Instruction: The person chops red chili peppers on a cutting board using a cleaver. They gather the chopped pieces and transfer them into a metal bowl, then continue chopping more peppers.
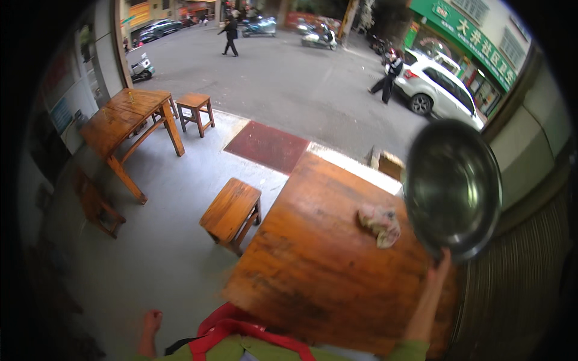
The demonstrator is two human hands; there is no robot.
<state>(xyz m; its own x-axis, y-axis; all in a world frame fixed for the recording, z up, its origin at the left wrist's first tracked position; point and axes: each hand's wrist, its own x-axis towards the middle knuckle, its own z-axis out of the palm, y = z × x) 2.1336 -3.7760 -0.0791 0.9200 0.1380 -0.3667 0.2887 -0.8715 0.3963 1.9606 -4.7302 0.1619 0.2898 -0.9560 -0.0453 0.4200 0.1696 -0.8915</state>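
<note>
My right hand (441, 262) grips the lower rim of a large metal basin (451, 185). The basin is tipped up on its side above the right end of a wooden table (316, 257), its shiny hollow facing me, and no contents show in it. Left of the basin a crumpled, stained cloth (379, 224) lies on the tabletop. Low at the left, over the floor, my left hand (153, 318) is curled into a loose fist beside my body, with nothing visible in it.
A wooden stool (232, 210) stands close to the table's left side. Farther left are another wooden table (122, 113), a stool (194, 101) and a low wooden chair (97, 207). A dark red mat (267, 146) marks the street edge. Outside are pedestrians, scooters and a white car (435, 83).
</note>
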